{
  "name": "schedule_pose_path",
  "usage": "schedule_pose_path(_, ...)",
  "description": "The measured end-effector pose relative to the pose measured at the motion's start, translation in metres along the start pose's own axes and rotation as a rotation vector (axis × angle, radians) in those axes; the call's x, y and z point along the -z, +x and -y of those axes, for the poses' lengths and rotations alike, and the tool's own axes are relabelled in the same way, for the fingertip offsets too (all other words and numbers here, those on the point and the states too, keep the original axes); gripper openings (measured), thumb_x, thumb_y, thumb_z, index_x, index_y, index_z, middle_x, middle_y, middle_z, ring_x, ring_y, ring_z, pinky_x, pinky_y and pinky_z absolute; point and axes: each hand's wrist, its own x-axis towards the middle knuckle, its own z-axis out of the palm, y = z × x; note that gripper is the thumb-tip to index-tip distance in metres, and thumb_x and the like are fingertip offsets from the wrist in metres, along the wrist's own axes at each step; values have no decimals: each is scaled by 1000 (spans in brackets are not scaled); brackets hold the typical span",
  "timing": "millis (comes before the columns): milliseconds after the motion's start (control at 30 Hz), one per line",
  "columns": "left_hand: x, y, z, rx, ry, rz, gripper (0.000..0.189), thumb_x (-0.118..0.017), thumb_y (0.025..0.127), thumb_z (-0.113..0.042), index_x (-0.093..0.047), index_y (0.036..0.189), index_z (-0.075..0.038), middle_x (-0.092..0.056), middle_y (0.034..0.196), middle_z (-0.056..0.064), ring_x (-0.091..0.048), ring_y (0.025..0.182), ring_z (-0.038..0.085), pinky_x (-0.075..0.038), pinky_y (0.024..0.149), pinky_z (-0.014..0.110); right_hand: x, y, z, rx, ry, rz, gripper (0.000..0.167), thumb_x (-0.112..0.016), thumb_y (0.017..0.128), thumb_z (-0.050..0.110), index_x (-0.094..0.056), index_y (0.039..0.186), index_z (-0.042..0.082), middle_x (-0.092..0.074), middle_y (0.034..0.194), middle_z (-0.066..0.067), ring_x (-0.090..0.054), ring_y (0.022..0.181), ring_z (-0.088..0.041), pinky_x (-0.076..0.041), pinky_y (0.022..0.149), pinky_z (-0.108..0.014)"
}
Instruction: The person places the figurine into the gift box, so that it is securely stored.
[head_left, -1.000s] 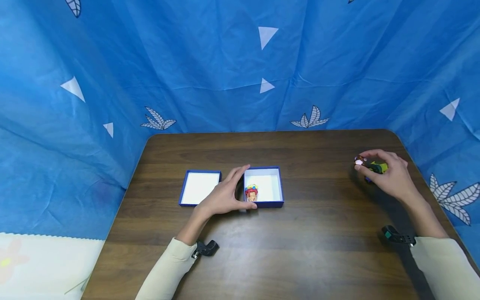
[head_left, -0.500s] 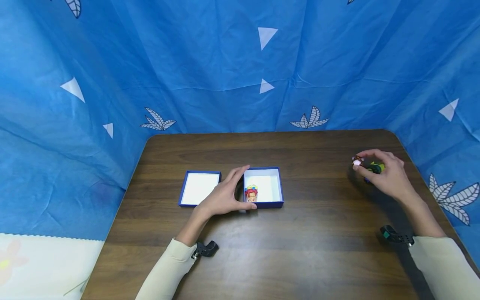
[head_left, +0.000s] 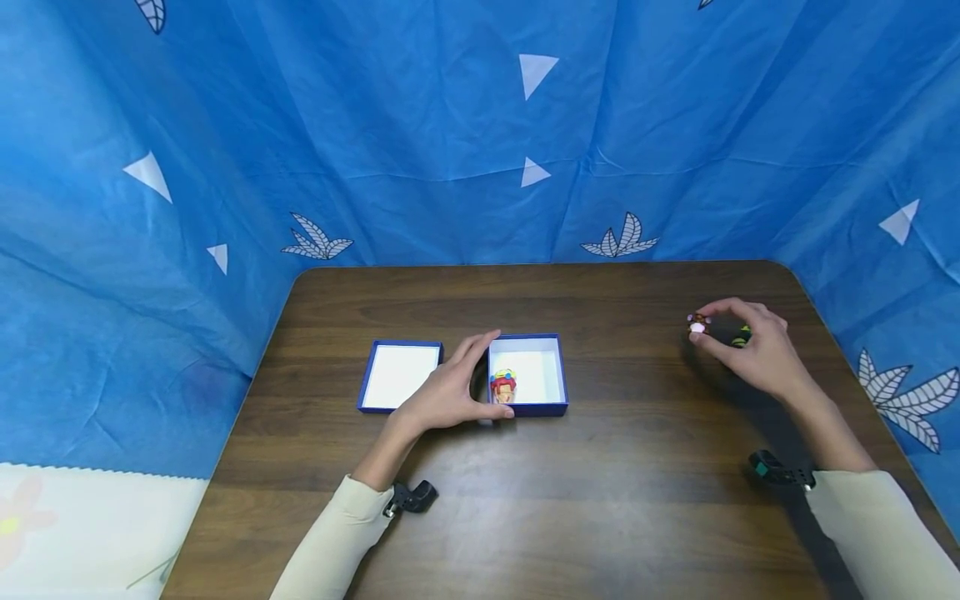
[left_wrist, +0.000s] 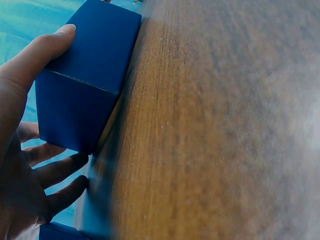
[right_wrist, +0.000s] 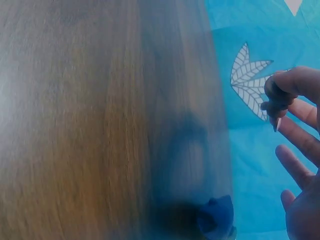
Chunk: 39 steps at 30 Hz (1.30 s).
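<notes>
My left hand [head_left: 444,397] holds the open blue box [head_left: 542,409] at its left side. In the left wrist view its thumb lies on one wall of the box [left_wrist: 100,45]. A small toy figure [head_left: 503,386] with red and yellow on its head lies in the box's near left corner. Over the table's right side, my right hand [head_left: 759,354] pinches a small brown and white toy figure [head_left: 698,324] between thumb and fingertips. It looks dark in the right wrist view [right_wrist: 276,97]. Partly hidden behind that hand is a green and black object [head_left: 742,337].
A blue-rimmed lid [head_left: 401,377] with a white inside lies left of the box. Blue printed cloth [head_left: 450,142] hangs around the brown wooden table [head_left: 600,500]. In the right wrist view, a blurred dark blue object [right_wrist: 217,217] sits near the table edge.
My right hand has moved a little to the left with the brown and white toy figure, away from the green and black object. The left hand and the box stay in place.
</notes>
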Motion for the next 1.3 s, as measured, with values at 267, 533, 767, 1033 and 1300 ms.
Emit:
schedule_pose_path(267,-1,0,1,-10,5,-3,123,-86,77,-73,-17,173,-38,-31,173,-1,-52,146,31,-52,114,64,-9,4,7,12,31,19,35,-87,91,18,-72,122,10,-72,119,-19,-47,124,-21,-24,110,-73)
schedule_pose_path(533,1,1,0,-13,-1,-5,124,-88,76,-72,-18,173,-37,-31,173,-2,-52,147,31,-51,115,64,-15,8,19,7,76,31,35,-87,92,20,-73,123,14,-72,121,-12,-41,121,4,-34,105,-67)
schedule_pose_path(767,-1,0,2,-11,6,-2,124,-86,76,-74,-17,172,-39,-31,174,-1,-51,148,30,-51,115,63,-24,11,29,6,92,66,35,-87,93,22,-72,123,15,-72,123,-11,-45,128,-21,-33,107,-70)
schedule_pose_path(1033,-1,0,2,-9,1,1,124,-86,77,-73,-17,173,-37,-31,173,-1,-52,147,30,-51,115,62,-32,17,39,22,160,77,34,-87,92,20,-73,123,17,-72,121,-6,-45,124,1,-33,111,-72)
schedule_pose_path(1300,0,0,1,8,2,0,125,-87,76,-73,-16,173,-39,-31,173,-4,-53,145,29,-51,115,61,-42,23,48,51,195,88,35,-89,90,18,-74,122,19,-72,123,-3,-47,124,2,-36,111,-66)
